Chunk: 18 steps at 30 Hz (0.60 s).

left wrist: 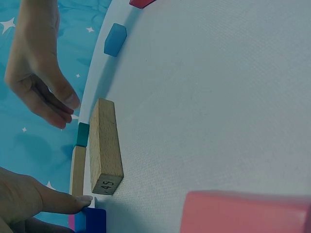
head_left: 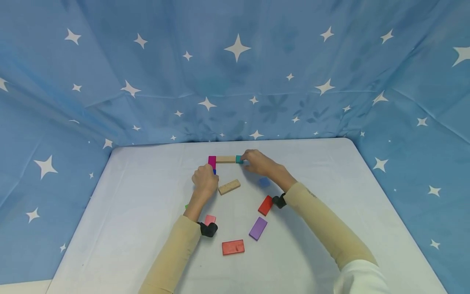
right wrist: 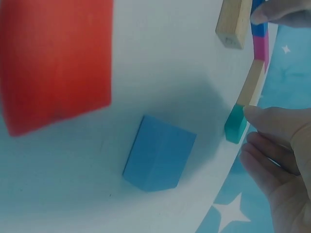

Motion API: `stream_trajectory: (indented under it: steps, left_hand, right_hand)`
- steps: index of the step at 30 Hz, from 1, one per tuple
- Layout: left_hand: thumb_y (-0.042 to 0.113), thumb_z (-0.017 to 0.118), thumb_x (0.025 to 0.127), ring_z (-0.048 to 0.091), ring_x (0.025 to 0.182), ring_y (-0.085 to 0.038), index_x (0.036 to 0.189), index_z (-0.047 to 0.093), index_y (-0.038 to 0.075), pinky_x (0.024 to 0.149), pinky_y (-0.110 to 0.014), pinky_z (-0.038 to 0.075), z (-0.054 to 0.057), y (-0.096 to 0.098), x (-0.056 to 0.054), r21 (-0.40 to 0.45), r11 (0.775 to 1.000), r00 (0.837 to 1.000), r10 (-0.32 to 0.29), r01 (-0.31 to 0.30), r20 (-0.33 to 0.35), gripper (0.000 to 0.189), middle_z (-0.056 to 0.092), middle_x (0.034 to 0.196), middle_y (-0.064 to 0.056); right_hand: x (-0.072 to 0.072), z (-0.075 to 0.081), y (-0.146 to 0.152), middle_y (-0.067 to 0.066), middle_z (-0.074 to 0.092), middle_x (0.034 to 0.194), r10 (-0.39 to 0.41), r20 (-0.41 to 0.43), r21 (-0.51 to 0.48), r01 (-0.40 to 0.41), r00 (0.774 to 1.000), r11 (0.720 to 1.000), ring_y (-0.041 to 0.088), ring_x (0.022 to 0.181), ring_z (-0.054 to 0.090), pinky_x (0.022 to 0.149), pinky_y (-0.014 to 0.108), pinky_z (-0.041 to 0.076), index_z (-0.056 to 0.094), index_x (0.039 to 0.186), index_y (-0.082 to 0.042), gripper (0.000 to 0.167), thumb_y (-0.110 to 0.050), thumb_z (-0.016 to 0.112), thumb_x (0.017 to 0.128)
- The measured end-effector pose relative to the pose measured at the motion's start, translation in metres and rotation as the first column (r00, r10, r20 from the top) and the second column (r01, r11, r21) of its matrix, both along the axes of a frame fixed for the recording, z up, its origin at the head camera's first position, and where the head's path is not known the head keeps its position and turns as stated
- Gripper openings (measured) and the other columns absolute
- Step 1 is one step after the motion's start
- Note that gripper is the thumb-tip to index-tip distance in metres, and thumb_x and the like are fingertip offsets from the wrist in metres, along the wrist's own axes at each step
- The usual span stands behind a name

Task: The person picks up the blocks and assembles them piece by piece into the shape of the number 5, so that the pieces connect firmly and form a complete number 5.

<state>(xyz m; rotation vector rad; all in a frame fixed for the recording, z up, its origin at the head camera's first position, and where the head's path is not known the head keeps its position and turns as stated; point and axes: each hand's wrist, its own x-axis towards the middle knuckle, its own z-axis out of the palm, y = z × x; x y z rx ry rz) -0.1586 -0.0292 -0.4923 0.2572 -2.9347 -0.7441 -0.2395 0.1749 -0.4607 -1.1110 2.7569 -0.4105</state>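
My left hand (head_left: 205, 179) pinches a dark blue block (left wrist: 98, 219), which stands against a magenta block (head_left: 211, 160). Much of the blue block is hidden by the hand in the head view. From the magenta block, a plain wooden block (head_left: 225, 159) runs right and meets a teal block (head_left: 239, 159). At the teal end, my right hand (head_left: 258, 162) hovers with thumb and fingers loosely bent and spread apart. In the left wrist view a gap shows between its fingertips and the teal block.
Nearer me on the white table (head_left: 147, 183) lie a loose wooden block (head_left: 229, 187), a light blue block (head_left: 264, 182), red blocks (head_left: 265, 205), a purple block (head_left: 258, 228) and a pink block (head_left: 210, 220). A green piece (head_left: 186, 206) peeks from behind the left forearm. Starry blue curtains (head_left: 235, 73) surround the table.
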Motion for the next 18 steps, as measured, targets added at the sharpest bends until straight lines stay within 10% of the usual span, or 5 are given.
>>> stream_trajectory:
  steps: [18]
  left_hand:
    - [0.008, 0.070, 0.091, 0.064, 0.064, -0.027, 0.085, 0.069, -0.005, 0.059, -0.044, 0.053, 0.002, 0.001, 0.000, -0.020, 1.000, 1.000, 0.017, -0.017, 0.002, 0.014, 0.070, 0.077, -0.019]
  right_hand:
    - [0.032, 0.002, -0.022, 0.017, 0.070, 0.123, 0.143, 0.030, 0.041, -0.144, 0.989, 0.989, 0.029, 0.119, 0.066, 0.101, 0.037, 0.054, 0.070, 0.123, 0.004, 0.035, -0.005, 0.077, 0.090]
